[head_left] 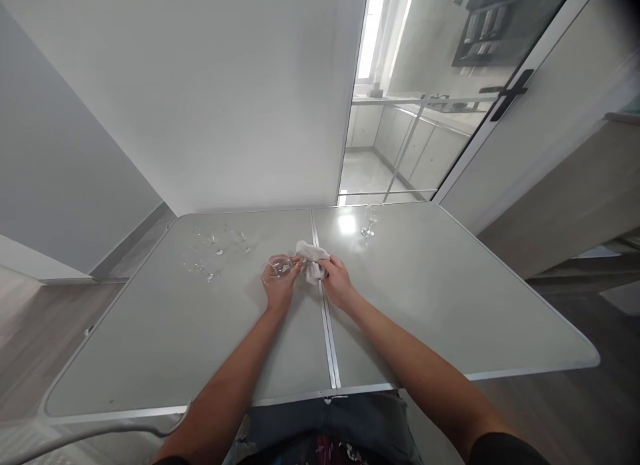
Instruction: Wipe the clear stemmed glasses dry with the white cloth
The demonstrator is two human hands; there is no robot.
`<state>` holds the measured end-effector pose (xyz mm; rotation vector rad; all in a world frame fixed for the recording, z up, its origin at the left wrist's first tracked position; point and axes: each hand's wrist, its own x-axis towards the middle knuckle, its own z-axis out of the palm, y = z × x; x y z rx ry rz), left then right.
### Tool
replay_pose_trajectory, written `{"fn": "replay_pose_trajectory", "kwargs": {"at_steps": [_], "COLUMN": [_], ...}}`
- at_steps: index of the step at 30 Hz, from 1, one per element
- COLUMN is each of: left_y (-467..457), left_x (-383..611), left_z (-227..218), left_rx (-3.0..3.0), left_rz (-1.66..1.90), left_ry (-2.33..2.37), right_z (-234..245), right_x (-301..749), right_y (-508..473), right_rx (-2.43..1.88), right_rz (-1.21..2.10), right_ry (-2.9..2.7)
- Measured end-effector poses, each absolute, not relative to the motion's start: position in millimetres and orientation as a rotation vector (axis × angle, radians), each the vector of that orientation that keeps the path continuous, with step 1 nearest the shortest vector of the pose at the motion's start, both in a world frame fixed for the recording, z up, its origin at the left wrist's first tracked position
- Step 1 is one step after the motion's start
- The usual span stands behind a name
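Note:
My left hand (280, 283) is closed round a clear wine glass (278, 268), held low over the middle of the grey folding table (425, 298). My right hand (336, 278) grips a crumpled white cloth (311, 257), and the cloth touches the glass. Both hands meet just above the table's centre seam.
Several clear glasses (213, 248) stand at the table's far left. One stemmed glass (369, 222) stands alone at the far right of centre. A white wall rises behind the table, with a glass door (425, 105) to its right. Wooden floor lies on both sides.

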<state>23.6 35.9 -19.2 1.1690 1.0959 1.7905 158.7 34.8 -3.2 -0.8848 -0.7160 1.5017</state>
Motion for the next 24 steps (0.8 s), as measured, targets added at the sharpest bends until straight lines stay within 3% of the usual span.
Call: {"fn": "replay_pose_trajectory", "kwargs": {"at_steps": [5,24], "left_y": [38,41], "left_x": [22,22], "left_z": [-22,-20], "left_rx": [1.182,1.166], "left_rz": [1.776,1.809], "left_ry": [1.175,1.142], "right_z": [0,1], "right_x": [160,174], "right_y": [34,44], "right_rx": [-0.959,-0.934], "right_rz": [1.624,1.609], "right_ry": [-0.783,-0.865]}}
